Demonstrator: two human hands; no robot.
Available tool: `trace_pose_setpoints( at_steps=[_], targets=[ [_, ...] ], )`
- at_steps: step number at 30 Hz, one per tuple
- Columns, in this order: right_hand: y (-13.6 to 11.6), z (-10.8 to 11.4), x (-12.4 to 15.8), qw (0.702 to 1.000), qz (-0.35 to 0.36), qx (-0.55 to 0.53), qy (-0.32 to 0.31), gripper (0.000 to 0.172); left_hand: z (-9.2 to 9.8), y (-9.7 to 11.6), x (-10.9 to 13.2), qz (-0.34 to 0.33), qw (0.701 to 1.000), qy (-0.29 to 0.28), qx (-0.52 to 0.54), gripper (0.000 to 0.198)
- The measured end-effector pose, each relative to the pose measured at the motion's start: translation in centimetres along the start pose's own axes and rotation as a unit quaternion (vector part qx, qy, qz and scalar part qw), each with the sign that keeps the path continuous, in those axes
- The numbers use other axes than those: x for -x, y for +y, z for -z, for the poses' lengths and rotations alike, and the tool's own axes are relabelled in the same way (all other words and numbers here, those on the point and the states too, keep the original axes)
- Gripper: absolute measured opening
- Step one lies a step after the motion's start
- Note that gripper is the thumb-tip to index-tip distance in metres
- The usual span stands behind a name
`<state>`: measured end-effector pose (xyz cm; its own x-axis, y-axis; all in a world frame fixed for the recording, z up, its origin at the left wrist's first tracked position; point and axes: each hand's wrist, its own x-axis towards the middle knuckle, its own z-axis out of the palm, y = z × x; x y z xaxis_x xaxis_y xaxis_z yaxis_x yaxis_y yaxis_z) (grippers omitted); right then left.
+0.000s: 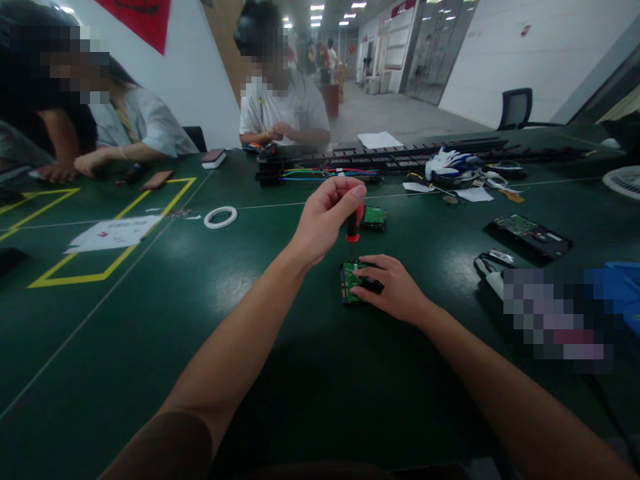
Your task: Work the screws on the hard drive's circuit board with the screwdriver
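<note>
Upright in my left hand (327, 217) is a screwdriver (353, 230) with a red and black handle, gripped near its top by the fingers. Its thin shaft points down to the far edge of a hard drive (349, 283) that lies with its green circuit board up; I cannot make out the exact spot the tip meets. Across the right part of this drive rests my right hand (393, 287), fingers spread over the board and covering part of it. Just behind the screwdriver lies a second hard drive (375, 217), also board up.
To the right lie a larger drive-like device (530, 237) and a blue object (620, 287). White-and-blue gloves (453, 167) and long black strips with coloured wires (320, 175) are farther back. A white ring (221, 217) and a paper sheet (113, 232) lie left. Several people sit across the table.
</note>
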<state>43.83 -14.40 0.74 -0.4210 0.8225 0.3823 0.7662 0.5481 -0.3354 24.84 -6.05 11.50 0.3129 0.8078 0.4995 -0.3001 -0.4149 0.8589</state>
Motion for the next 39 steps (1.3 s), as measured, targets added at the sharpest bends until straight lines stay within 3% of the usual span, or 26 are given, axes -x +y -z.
trace_pose_setpoints(
  at_steps=[7, 14, 28, 33, 39],
  targets=[
    [0.1, -0.1, 0.1, 1.000, 0.000, 0.006, 0.001, 0.035, -0.2, 0.4, 0.3, 0.050, 0.998, 0.003, 0.024, 0.020],
    [0.1, 0.0, 0.1, 1.000, -0.002, 0.007, -0.004, 0.036, 0.0, 0.7, 0.1, 0.027, 0.999, -0.013, 0.031, 0.012],
    [0.2, -0.2, 0.1, 1.000, 0.002, 0.010, 0.001, 0.035, -1.0, 0.7, 0.3, 0.047, 0.994, 0.044, 0.090, 0.032],
    [0.0, 0.0, 0.0, 1.000, 0.002, 0.004, 0.001, 0.034, -0.9, 0.4, 0.4, 0.050, 0.996, 0.032, 0.067, 0.023],
    [-0.1, 0.0, 0.0, 1.000, 0.005, -0.001, 0.005, 0.033, -0.8, 0.6, 0.6, 0.059, 0.996, 0.009, 0.071, 0.027]
  ],
)
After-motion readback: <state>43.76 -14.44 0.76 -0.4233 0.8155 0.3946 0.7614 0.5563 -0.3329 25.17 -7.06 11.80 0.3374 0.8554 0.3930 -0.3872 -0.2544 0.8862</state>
